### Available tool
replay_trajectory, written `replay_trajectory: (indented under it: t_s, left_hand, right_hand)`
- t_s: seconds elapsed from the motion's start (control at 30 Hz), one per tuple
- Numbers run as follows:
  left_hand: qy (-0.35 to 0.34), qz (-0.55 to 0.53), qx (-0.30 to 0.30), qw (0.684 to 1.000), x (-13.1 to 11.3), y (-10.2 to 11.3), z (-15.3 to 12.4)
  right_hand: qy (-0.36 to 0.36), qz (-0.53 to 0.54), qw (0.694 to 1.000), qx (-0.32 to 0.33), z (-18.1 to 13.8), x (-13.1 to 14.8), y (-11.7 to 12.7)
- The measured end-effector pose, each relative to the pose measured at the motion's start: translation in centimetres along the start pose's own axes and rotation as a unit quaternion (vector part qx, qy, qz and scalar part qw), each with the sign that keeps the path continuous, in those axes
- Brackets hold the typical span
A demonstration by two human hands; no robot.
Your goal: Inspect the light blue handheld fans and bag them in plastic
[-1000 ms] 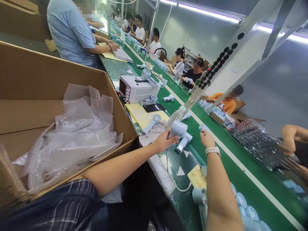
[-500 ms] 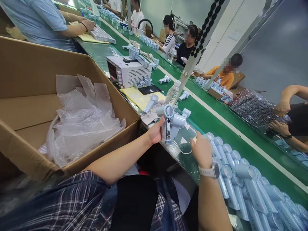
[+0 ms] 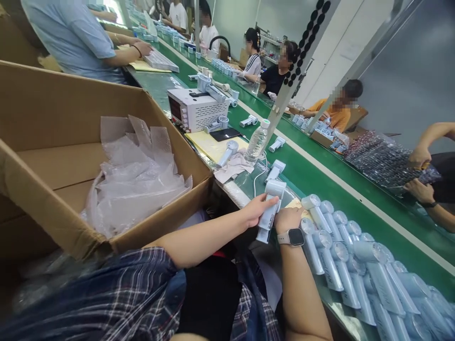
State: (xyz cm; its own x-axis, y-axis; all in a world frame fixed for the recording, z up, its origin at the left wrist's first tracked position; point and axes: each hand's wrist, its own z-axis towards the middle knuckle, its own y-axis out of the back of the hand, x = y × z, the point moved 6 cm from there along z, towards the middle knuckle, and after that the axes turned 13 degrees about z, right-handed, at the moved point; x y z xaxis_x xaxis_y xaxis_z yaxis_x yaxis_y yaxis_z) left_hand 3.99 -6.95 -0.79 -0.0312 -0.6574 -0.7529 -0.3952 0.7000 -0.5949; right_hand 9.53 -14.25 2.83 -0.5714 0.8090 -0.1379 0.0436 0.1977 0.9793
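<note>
My left hand is closed around the handle of a light-blue handheld fan, tilted with its round head up. A pale part shows below the handle; whether it belongs to the same fan, I cannot tell. Close against the fan's right side is my right hand, a watch on its wrist. Its fingers are mostly hidden, so any grip does not show. Beyond the held fan, another handheld fan lies on the bench. A white cable runs beside it. To the right, a pile of handheld fans lies in rows.
At left stands a cardboard box with bubble-wrap bags. Ahead are a power supply, phone, cloth and water bottle. A green conveyor crosses behind; co-workers sit along it, one person's hands at far right.
My left hand has moved right and down, turning what it holds; the exposed inner part no longer faces me. My right hand has come left, close to the fan. The view has shifted slightly.
</note>
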Motion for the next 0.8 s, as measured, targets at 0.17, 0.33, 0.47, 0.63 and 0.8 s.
replay_trajectory:
  t_s: [0.17, 0.33, 0.47, 0.63, 0.8]
  left_hand:
    - [0.001, -0.011, 0.022, 1.000, -0.2, 1.9, 0.0]
    - [0.000, -0.097, 0.042, 0.994, -1.9, 4.4, 0.3]
    - [-0.020, -0.253, 0.087, 0.963, -4.2, 5.5, -0.6]
    - [0.021, -0.261, 0.092, 0.961, -3.8, 5.6, -1.8]
    - [-0.052, -0.263, 0.059, 0.962, -5.7, 6.3, -1.5]
  right_hand:
    - [0.023, 0.012, 1.000, -0.006, -0.5, 0.2, 0.0]
    - [0.071, 0.020, 0.997, -0.025, -3.2, 0.2, -0.1]
    - [0.070, 0.023, 0.994, -0.083, -4.9, -0.3, -0.2]
    - [0.049, 0.018, 0.993, -0.110, -4.5, -1.3, -0.6]
    - [0.115, 0.114, 0.977, -0.140, -4.5, 0.3, -0.3]
